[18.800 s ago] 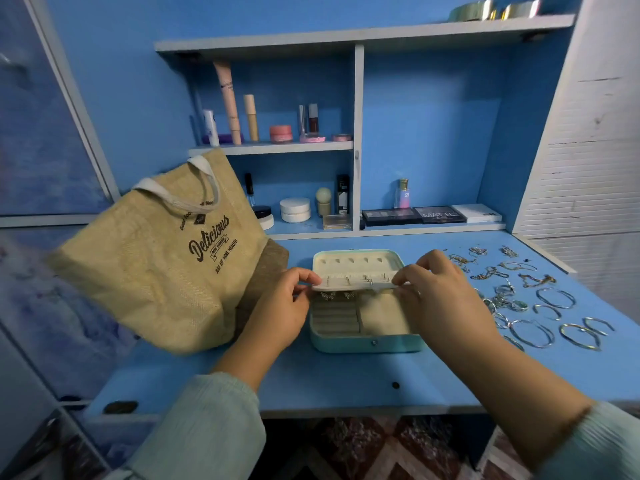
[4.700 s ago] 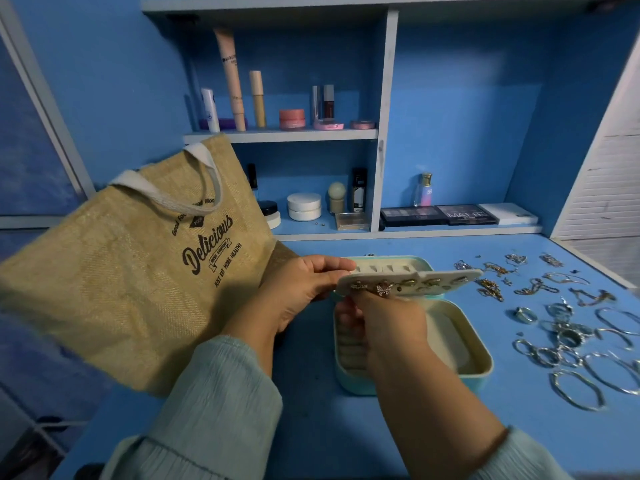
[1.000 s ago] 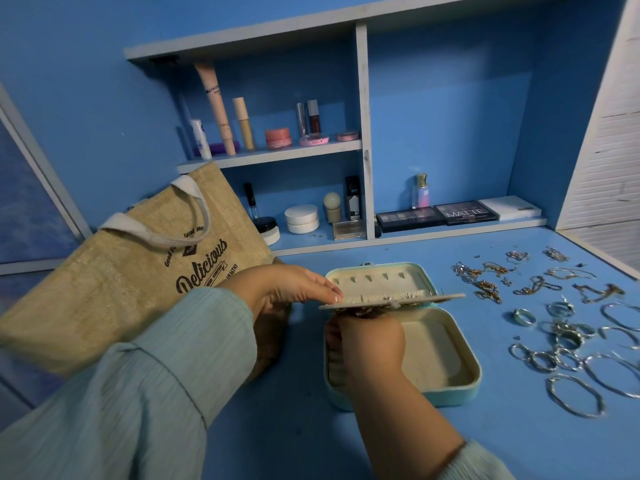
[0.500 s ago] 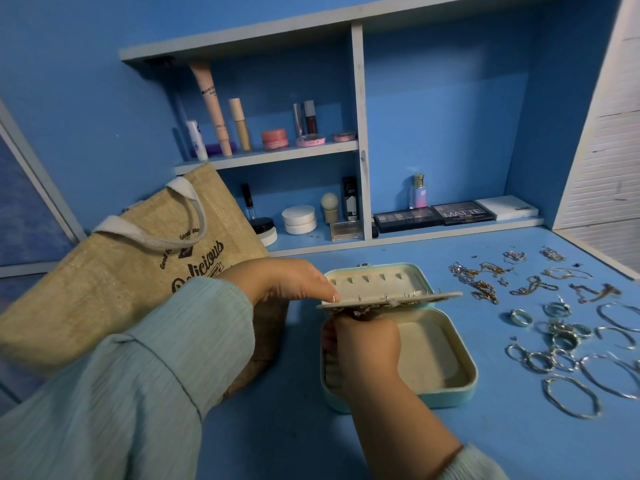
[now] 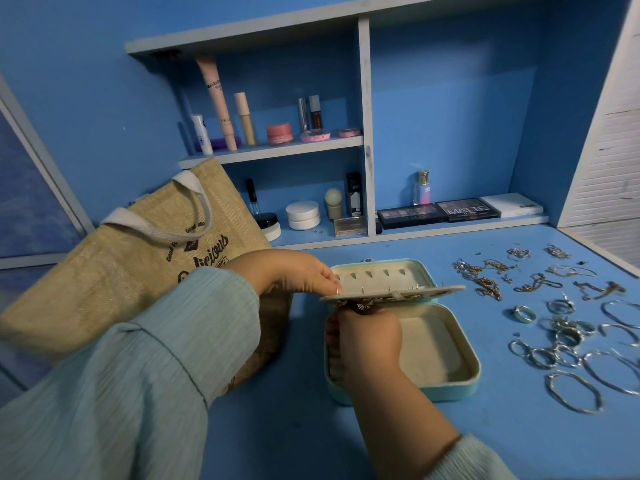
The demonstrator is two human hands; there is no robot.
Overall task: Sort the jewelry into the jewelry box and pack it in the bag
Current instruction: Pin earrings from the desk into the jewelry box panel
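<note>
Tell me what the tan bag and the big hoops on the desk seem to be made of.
The bag looks like jute or burlap: coarse woven grain, matte tan, with pale, probably cotton, webbing handles. The hoops look like silver-toned metal: thin, shiny rims catching light. Whether that is real silver or plating cannot be told.

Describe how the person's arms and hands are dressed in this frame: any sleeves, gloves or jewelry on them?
Both arms wear loose, long, pale mint-green sleeves of a finely ribbed, crinkled fabric. The left sleeve has a seam band near its wide cuff; only the cuff of the right sleeve shows. The left hand and right hand are bare: no gloves, and no rings, bracelets or watch visible.
</note>
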